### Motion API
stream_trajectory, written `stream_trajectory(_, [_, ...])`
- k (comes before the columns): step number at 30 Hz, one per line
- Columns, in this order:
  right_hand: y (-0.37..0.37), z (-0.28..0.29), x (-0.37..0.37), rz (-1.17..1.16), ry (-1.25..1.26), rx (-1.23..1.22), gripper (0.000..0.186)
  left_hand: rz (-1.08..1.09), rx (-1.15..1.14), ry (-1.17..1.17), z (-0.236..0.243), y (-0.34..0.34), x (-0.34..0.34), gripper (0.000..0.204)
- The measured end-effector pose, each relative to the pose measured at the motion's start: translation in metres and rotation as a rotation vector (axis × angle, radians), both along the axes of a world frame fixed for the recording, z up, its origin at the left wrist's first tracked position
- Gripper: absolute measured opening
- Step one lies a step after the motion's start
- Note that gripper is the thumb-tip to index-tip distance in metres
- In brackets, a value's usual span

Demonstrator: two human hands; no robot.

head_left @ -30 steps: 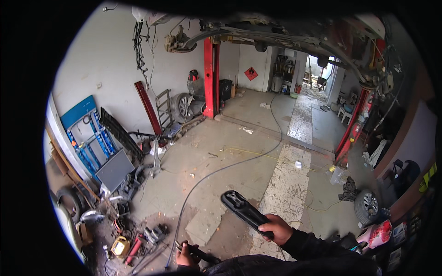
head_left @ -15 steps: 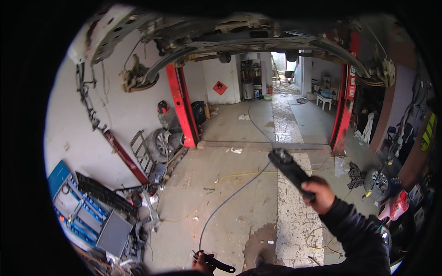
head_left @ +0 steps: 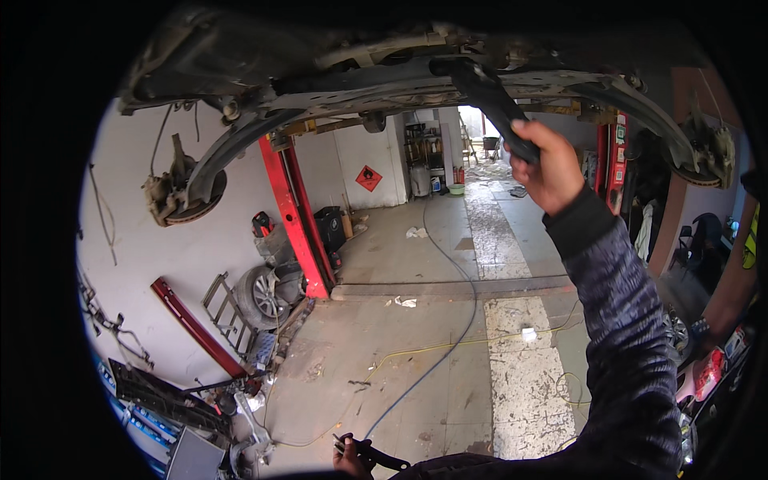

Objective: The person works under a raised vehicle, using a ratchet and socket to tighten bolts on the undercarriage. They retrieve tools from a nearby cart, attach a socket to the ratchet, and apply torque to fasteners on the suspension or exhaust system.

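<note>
My right hand (head_left: 548, 168) is raised in the upper right, closed around a long black part (head_left: 492, 100). The part's far end is up at the dark car underbody (head_left: 344, 84); whether it touches cannot be told. My left hand (head_left: 350, 458) is low at the bottom edge, closed on a slim black tool (head_left: 388, 462). Brake assemblies hang at both sides of the raised car, one at the left (head_left: 172, 192) and one at the right (head_left: 704, 152).
Red lift posts stand left (head_left: 296, 224) and right (head_left: 614, 164). A hose (head_left: 448, 352) and a yellow cord (head_left: 424, 346) cross the floor. A wheel (head_left: 260, 296), a metal frame (head_left: 220, 312) and assorted parts (head_left: 168, 400) lie along the left wall.
My view has tilted up toward the underbody. My right hand has risen from low in front to the underbody with the black part. My left hand stays low, still holding its tool.
</note>
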State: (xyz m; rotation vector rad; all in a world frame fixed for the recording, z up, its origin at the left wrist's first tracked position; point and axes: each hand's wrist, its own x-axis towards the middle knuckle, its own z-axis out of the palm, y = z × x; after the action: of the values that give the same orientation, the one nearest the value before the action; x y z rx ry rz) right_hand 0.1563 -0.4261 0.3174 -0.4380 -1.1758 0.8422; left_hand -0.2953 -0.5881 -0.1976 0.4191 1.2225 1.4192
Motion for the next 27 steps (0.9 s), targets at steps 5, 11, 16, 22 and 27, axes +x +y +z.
stream_trajectory(5, [0.072,0.041,-0.021,-0.118,-0.09,0.024,0.021,-0.139,-0.003,-0.014,0.0,0.126,0.01,0.03])
stream_trajectory(11, [0.102,0.061,-0.049,-0.382,-0.107,0.011,0.026,-0.413,0.061,0.04,0.002,0.28,-0.009,0.027])
stream_trajectory(16, [0.106,0.08,-0.049,-0.461,-0.064,0.123,0.04,-0.6,0.059,0.08,0.025,0.384,-0.038,0.036])
stream_trajectory(22, [0.124,0.099,-0.023,0.051,-0.124,0.309,0.028,-0.776,0.054,0.177,0.042,0.44,-0.021,0.035])
stream_trajectory(27, [0.168,0.114,-0.006,-0.295,-0.011,0.381,0.038,-0.85,0.059,0.104,0.041,0.458,-0.003,0.039])
